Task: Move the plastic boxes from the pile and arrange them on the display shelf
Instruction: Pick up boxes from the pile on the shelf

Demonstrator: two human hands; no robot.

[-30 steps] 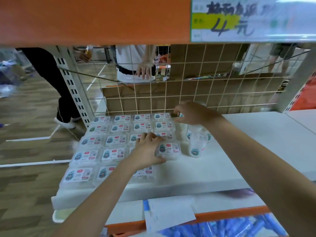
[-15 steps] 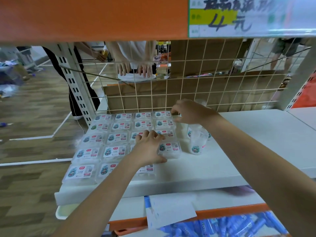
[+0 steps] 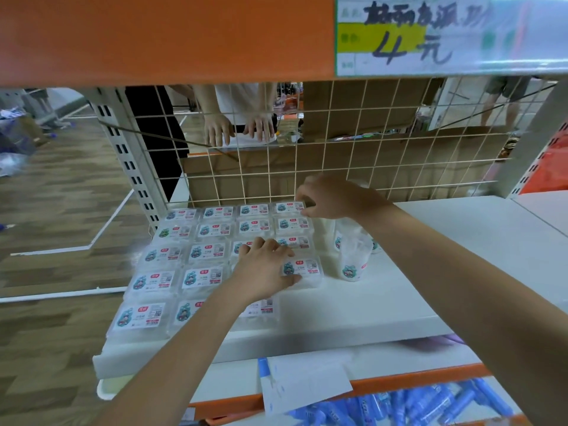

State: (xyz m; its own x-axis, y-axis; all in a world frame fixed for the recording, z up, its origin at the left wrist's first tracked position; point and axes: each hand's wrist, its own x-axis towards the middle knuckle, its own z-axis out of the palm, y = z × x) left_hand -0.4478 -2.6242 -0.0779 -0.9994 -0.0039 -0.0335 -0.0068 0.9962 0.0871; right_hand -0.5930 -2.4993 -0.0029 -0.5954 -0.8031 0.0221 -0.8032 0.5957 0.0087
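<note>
Plastic boxes (image 3: 203, 276) gridded flat on display shelf (image 3: 415, 290), 9 o'clock side. Left hand (image 3: 264, 269) open, palm down on the grid. Right hand (image 3: 330, 196) pinching the far-row box at 12 o'clock by the wire grid (image 3: 368, 155). Pile (image 3: 353, 250) just right.

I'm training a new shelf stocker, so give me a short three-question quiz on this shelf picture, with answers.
1. True or false: the left hand rests flat on the boxes laid out on the white shelf.
2. Where is the right hand? A) at the back row, near the wire grid B) on the price sign C) under the shelf
3. Fill in: the boxes lie label-up in neat ____.

Key: 1 true; 2 A; 3 rows
</note>
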